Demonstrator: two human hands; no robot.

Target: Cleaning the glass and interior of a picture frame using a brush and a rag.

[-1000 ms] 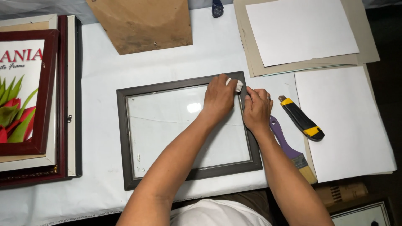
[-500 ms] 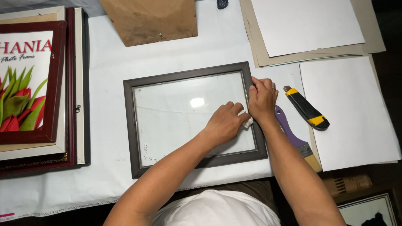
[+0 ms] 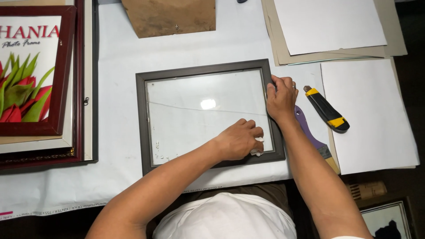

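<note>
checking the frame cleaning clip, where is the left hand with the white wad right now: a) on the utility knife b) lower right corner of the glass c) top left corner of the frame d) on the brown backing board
b: the left hand presses a small white wad against the glass near the lower right corner of the dark frame, while the right hand grips the frame's right edge.
</note>
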